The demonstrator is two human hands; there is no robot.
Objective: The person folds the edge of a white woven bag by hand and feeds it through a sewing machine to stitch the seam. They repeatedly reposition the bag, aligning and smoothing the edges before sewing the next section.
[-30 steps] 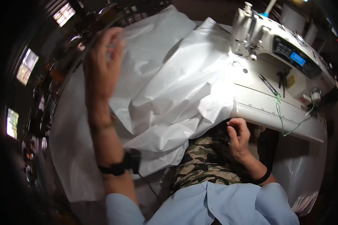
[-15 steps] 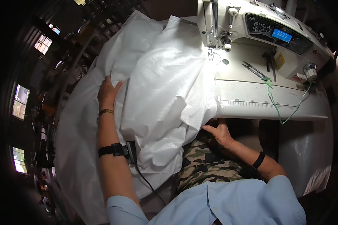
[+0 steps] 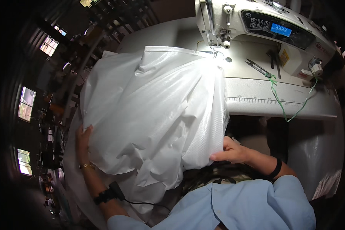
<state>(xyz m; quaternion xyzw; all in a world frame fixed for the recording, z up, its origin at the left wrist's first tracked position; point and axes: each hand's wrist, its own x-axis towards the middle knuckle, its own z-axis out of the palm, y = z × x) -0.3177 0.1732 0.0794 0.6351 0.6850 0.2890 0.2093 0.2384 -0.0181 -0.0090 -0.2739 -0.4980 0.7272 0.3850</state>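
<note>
Away from table edge [image 3: 272, 109], right fingers [image 3: 230, 143] on edge of white sheet [image 3: 153, 111]

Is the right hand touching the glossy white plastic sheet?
Touching. In the head view, the right hand has its thumb laid over the lower right edge of the glossy white plastic sheet.

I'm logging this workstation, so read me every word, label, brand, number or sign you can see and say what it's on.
I won't copy text out, but here's where it stands:
Blue display: digits, readable.
Keypad: symbols, too small.
Red mark on the machine: lettering, partly readable.
Yellow label: too small.
White label: too small.
Scale: numbers, too blurred.
Sheet: none visible.
</note>
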